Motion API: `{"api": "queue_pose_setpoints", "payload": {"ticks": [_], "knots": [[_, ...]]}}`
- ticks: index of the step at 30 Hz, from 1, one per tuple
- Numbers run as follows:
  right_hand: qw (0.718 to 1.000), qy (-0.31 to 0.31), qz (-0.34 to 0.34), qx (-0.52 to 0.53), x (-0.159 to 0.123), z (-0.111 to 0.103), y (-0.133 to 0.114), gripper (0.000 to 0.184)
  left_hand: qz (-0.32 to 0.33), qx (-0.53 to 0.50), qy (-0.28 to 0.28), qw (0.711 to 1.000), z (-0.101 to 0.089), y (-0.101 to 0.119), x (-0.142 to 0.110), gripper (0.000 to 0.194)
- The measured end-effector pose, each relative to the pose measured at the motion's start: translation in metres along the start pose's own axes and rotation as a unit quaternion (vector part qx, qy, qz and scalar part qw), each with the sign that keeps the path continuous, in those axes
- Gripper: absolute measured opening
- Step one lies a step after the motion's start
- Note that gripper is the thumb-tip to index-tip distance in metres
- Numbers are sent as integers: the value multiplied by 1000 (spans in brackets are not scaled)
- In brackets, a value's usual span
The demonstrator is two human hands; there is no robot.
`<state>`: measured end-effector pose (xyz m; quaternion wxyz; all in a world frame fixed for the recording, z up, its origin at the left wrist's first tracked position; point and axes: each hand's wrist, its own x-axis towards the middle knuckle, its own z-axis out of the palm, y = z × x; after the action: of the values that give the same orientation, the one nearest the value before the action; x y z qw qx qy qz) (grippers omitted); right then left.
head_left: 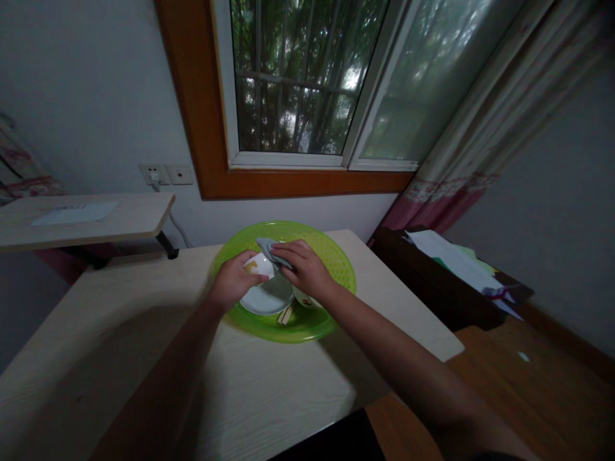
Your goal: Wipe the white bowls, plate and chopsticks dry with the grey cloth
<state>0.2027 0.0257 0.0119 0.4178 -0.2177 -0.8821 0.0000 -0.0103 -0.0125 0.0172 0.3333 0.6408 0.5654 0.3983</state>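
Note:
My left hand point(234, 282) grips a small white bowl point(262, 264) with a yellow-orange patch on its side, held tilted over a green plastic basin point(225, 256). A grey cloth point(276, 253) is pinched in my right hand point(307, 269) and pressed against the bowl's rim. Below them, inside the basin, lies a white plate point(266, 299). Beside it are wooden chopsticks point(285, 314) and another white dish point(305, 299) with coloured marks, partly hidden under my right hand and wrist.
The basin stands on a pale wooden table point(269, 384). A raised shelf point(91, 218) with a paper sheet is at the left. Behind are a wall socket point(166, 174) and a window point(307, 83). Papers point(451, 259) lie on a dark cabinet point(408, 275) at the right.

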Motion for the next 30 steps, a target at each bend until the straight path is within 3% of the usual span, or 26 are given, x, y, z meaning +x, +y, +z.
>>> {"api": "queue_pose_setpoints", "payload": {"ticks": [5, 13, 21, 26, 30], "knots": [[995, -60, -71, 37, -1, 4, -4, 38, 23, 2, 11, 1000, 1, -6, 2, 38], [999, 12, 29, -25, 0, 3, 8, 37, -6, -44, -4, 999, 1, -9, 3, 49], [998, -46, -38, 24, 0, 2, -3, 36, 26, -55, 6, 998, 0, -3, 0, 41], [998, 13, 60, -3, 0, 4, 9, 36, -3, -97, -18, 995, 0, -12, 3, 45], [988, 38, 152, -7, -3, 6, 26, 35, -19, -202, -31, 979, -1, -19, 6, 51]]}}
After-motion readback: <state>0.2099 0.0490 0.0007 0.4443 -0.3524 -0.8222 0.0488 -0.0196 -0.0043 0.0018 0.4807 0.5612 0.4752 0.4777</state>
